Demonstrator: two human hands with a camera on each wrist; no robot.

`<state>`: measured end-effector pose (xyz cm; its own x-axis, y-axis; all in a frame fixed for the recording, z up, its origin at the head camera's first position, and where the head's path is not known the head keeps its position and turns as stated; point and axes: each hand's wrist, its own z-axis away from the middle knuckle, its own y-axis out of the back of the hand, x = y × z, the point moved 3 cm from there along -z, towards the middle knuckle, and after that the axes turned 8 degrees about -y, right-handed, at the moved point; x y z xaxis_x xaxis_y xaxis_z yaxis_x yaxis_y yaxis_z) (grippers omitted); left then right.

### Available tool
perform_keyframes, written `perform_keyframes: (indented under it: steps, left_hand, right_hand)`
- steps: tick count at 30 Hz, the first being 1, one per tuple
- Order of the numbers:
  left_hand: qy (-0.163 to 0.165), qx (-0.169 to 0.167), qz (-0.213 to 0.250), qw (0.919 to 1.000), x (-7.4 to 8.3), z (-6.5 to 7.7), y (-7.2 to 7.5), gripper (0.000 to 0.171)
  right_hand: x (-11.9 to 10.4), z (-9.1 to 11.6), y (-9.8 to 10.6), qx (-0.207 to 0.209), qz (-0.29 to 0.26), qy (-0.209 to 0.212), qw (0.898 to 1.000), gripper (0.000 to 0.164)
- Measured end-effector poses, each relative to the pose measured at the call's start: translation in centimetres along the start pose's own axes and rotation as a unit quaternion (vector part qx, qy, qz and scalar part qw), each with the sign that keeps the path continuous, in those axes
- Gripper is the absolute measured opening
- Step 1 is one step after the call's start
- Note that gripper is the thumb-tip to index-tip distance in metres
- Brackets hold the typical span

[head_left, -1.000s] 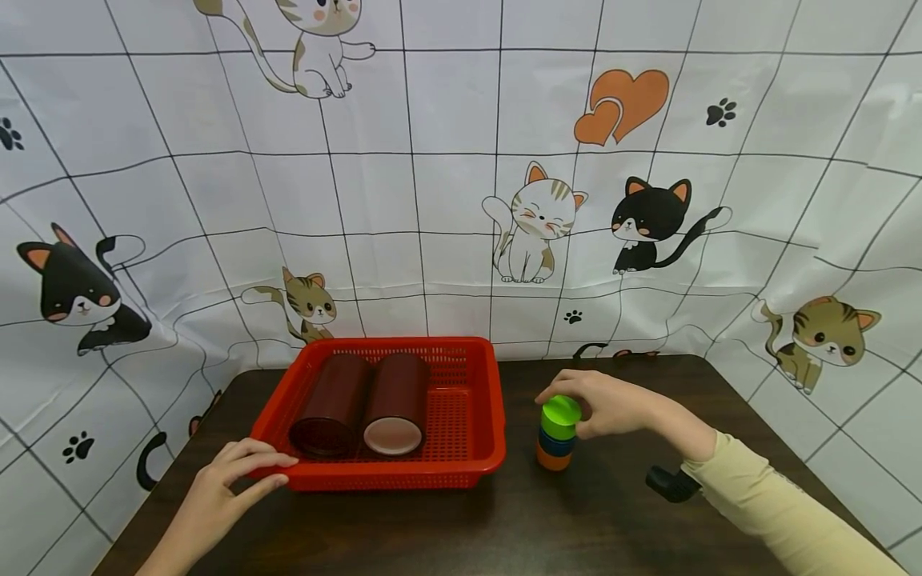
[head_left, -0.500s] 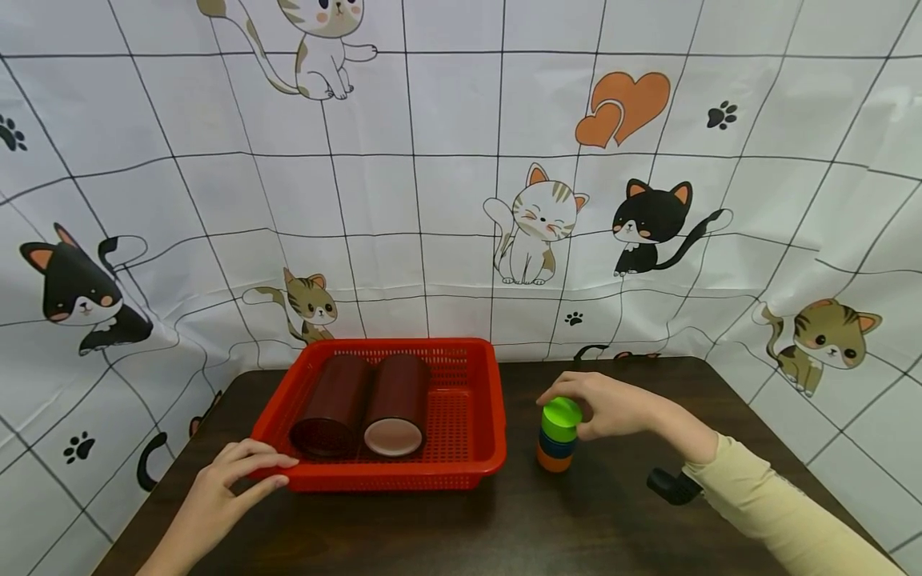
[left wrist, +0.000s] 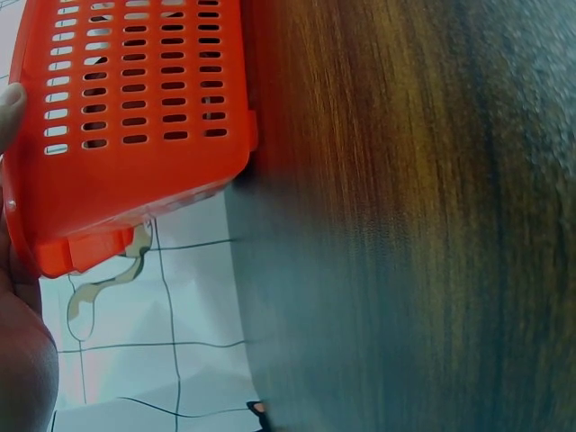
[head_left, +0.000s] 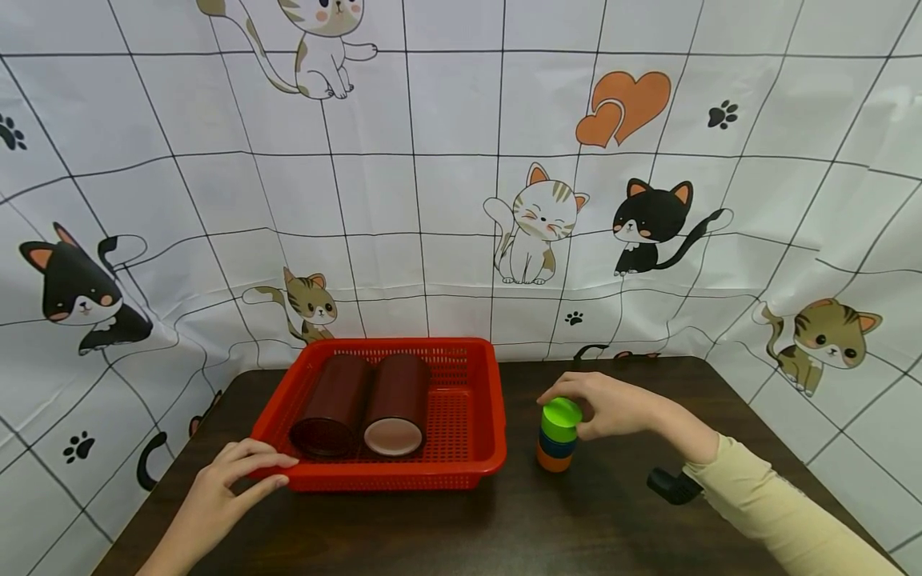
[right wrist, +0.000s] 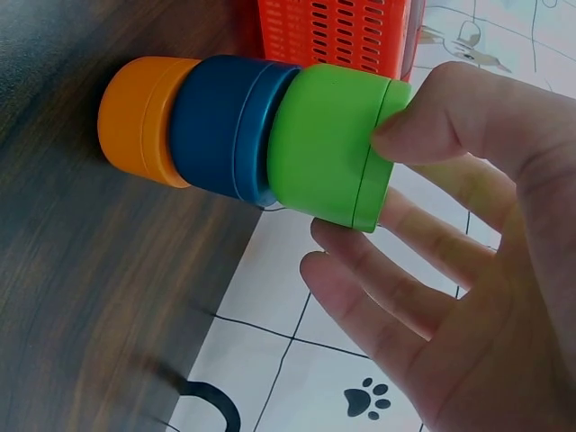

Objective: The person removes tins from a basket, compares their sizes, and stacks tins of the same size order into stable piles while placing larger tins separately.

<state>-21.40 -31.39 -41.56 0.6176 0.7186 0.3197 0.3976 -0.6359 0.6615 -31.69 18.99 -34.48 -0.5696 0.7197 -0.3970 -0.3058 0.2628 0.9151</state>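
Note:
My left hand holds the front left corner of the red plastic basket; in the left wrist view its thumb lies at the basket's rim. Three small round lidded containers stand stacked to the right of the basket: orange at the bottom, blue in the middle, green on top. My right hand grips the green one by its lid from above. In the right wrist view, the thumb presses one side of that lid and fingers meet the other. The stack is upright and slightly uneven.
Two dark brown cylinders lie side by side in the basket's left and middle part. The dark wooden table bears everything. A white sheet printed with cats and grid lines hangs behind and at both sides.

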Motion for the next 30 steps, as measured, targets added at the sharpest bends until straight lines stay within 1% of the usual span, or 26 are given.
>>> perform_keyframes:
  steps: [13,23,30]
  left_hand:
    - [0.011,-0.005,-0.005,0.9999,-0.08,0.17,0.00,0.037]
    - [0.013,-0.005,-0.002,0.9999,-0.12,0.09,-0.06,0.037]
    - [0.015,-0.005,-0.002,0.9999,-0.20,0.18,-0.08,0.038]
  right_hand:
    - [0.13,-0.17,-0.11,-0.014,-0.009,0.004,1.000,0.061]
    - [0.19,-0.04,0.07,-0.016,-0.009,-0.009,1.000,0.059]
    - [-0.04,-0.49,0.40,-0.013,0.016,0.000,1.000,0.057]
